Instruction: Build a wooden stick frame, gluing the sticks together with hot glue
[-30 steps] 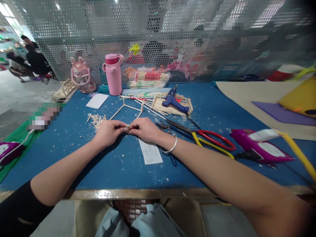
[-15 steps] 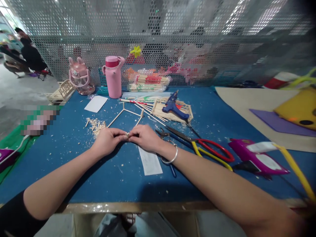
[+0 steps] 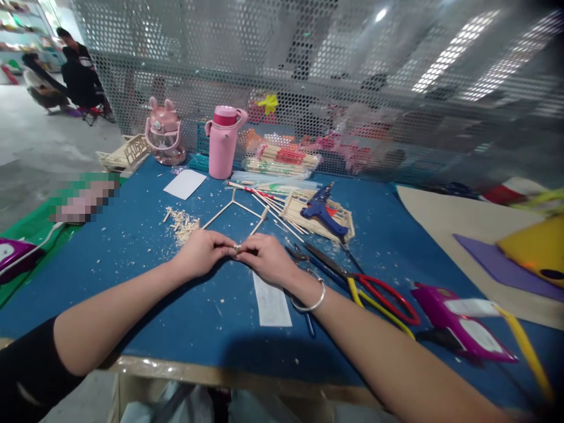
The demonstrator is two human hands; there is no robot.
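Fingertips of my left hand (image 3: 200, 254) and my right hand (image 3: 268, 258) meet in a pinch around short pale wooden stick pieces (image 3: 237, 249). Both hands are closed, and the fingers cover most of what they hold. Just beyond them lies a frame of thin wooden sticks (image 3: 219, 215), with upright bits at its corners; its near side is hidden behind my hands. Left of the frame is a pile of wood scraps (image 3: 183, 225). A white paper slip (image 3: 272, 302) lies partly under my right hand.
Scissors with red and yellow handles (image 3: 381, 294) and a purple glue gun (image 3: 462, 323) lie to the right. A blue glue gun (image 3: 324, 216) rests on a stick panel (image 3: 293, 208). Behind stand a pink flask (image 3: 221, 150), a rabbit-eared bottle (image 3: 164, 138) and a perforated metal screen (image 3: 247, 41).
The camera view has shifted and tilted, so the table's things appear further right. Both hands keep their pinch on the small wooden pieces at nearly the same spot on the table.
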